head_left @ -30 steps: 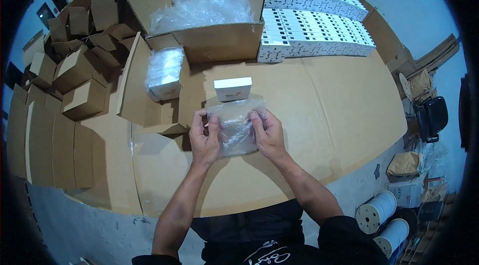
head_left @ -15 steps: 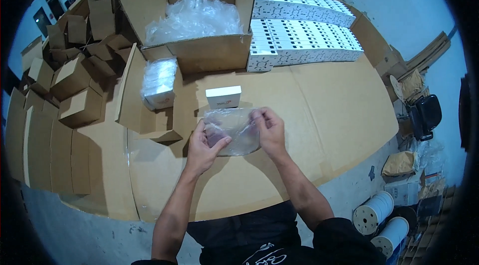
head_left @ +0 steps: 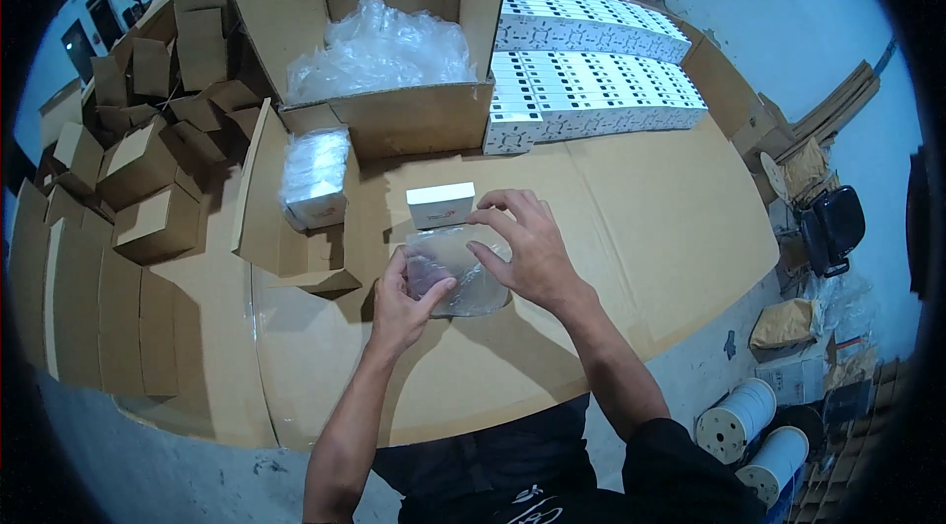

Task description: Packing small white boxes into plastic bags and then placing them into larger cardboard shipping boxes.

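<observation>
My left hand (head_left: 402,309) pinches the left side of a clear plastic bag (head_left: 458,273) in front of me. Just beyond the bag stands a small white box (head_left: 439,203) with a small red mark on its front. Over the bag's right side, my right hand (head_left: 534,246) is off the plastic, thumb and fingers apart. Its fingertips are by the box's right end; whether they touch it I cannot make out. To the left, an open cardboard carton (head_left: 296,263) holds a row of bagged white boxes (head_left: 317,179).
A large open carton (head_left: 419,120) full of clear plastic bags (head_left: 384,51) stands at the back. Stacked white boxes (head_left: 611,80) fill the back right. Empty brown cartons (head_left: 153,164) crowd the left. Wire spools (head_left: 739,420) sit on the floor at right.
My right hand has let go of the bag's right edge and moved up toward the white box, its fingers spreading. My left hand keeps holding the bag. The view has shifted slightly.
</observation>
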Tool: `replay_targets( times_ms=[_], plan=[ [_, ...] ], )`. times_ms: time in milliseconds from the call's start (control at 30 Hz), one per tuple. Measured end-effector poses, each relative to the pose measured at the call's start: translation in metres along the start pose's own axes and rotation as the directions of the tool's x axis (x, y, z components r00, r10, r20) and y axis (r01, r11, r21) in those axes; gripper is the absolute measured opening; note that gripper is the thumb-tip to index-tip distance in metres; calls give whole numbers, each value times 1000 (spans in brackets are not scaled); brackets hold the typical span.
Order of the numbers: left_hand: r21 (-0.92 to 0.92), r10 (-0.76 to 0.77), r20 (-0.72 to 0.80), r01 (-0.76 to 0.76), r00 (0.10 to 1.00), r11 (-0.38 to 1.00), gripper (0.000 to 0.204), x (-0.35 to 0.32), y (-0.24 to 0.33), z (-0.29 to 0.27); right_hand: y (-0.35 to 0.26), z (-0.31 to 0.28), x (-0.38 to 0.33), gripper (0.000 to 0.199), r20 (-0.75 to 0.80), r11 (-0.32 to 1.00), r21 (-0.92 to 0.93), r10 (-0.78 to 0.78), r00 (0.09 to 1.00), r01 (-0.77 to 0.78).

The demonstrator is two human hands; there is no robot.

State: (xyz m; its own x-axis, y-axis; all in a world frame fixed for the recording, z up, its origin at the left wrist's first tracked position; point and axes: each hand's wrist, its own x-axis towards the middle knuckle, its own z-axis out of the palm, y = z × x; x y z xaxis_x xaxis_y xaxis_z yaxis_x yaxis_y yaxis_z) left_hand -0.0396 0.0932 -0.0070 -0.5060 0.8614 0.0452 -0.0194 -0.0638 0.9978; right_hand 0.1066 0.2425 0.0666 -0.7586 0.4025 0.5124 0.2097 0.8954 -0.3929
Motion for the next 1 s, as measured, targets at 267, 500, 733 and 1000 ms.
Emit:
replay_targets(
  times_ms=[267,500,733,1000],
  plan=[
    [-5,49,-29,-50,998,999,41,5,-11,-3,-1,6,-3,26,-56,1000,6,-10,998,11],
    [68,77,-63,-73,995,995,42,8,-17,-2,1,-5,7,20,114,983,-91,-147,983,157],
    [203,121,-92,-100,988,974,43,3,-10,1,-21,-21,25,20,340,870,-381,-182,922,312],
    [338,129,-45,-106,991,935,42,1,4,-4,-29,-21,61,13,662,963,-51,-165,731,264]
  ],
)
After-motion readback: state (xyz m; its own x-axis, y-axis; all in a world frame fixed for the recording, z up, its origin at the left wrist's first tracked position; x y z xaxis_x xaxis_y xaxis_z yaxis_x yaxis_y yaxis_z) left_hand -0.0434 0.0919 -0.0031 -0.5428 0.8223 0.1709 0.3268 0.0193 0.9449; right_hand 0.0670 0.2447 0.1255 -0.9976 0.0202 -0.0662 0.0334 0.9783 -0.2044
